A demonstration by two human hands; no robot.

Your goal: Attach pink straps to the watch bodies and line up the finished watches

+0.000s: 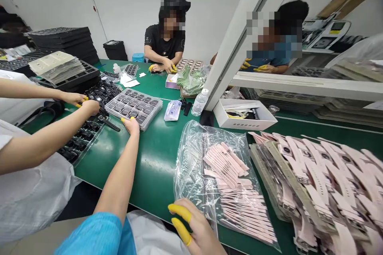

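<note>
My left hand [131, 126], with a yellow cot on a fingertip, grips the near edge of a stack of clear plastic trays [134, 105]. Square dark watch faces sit in the compartments of the top tray. My right hand [199, 229] is low in the view, two fingers in yellow cots and spread apart, with nothing between them. Beside it lies a clear plastic bag [188, 159] full of pink watch straps [242, 207]; whether the hand touches the bag, I cannot tell.
On the left, a co-worker's hands [86, 103] handle black watches [101, 91]. Pink-strapped watches [323, 167] lie on stacked trays at right. A white box [245, 121], a bottle [200, 102] and a tissue pack [172, 110] stand ahead. Another person [166, 44] sits across the green table [155, 167].
</note>
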